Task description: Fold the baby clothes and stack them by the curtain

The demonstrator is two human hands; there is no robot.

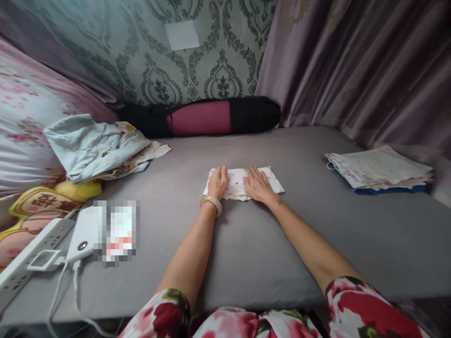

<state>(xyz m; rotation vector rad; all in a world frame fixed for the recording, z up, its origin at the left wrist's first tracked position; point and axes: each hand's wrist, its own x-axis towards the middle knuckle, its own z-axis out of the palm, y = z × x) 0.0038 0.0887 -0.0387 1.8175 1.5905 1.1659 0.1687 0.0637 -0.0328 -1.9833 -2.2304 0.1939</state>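
Observation:
A small folded white cloth point(235, 180) with a sparse print lies on the grey sheet in front of me. My left hand point(218, 183) presses on its left part, fingers stretched out and a pale bangle at the wrist. On the right part of the cloth rests my right hand point(259, 184), flat with its fingers pointing away from me. Neither hand grips anything. Between the two hands, the cloth's near edge shows slightly uneven. Its exact kind of garment or cloth cannot be made out.
A stack of folded cloths point(380, 169) sits at the right. A loose heap of clothes point(102, 145) lies at the left, beside a floral pillow point(24, 126). Nearer are a power strip point(42, 246) and a white power bank point(86, 232) with cables. A black-and-maroon roll point(200, 117) lies along the wall.

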